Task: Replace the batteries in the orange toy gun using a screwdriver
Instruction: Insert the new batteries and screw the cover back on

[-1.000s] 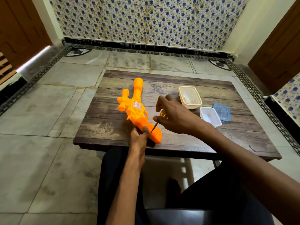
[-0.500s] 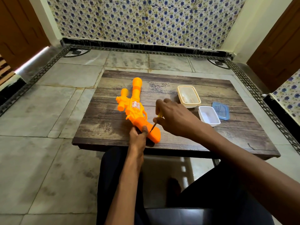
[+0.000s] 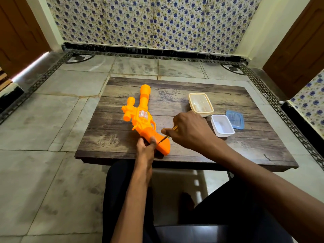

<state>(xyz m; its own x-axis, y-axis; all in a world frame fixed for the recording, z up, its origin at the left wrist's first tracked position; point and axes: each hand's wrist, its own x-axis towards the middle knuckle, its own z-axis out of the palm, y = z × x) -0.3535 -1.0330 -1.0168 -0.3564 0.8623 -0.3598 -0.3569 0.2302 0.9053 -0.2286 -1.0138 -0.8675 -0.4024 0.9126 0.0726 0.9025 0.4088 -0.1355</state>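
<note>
The left hand (image 3: 146, 146) grips the gun (image 3: 145, 121) steady on the table (image 3: 228, 149); the right hand (image 3: 191, 130) clasps the screwdriver (image 3: 164, 138), tip at the grip.

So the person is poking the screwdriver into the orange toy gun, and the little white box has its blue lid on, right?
Not quite. In the head view the white box is open; its blue lid lies beside it on the table. The screwdriver is indeed at the orange toy gun.
</note>
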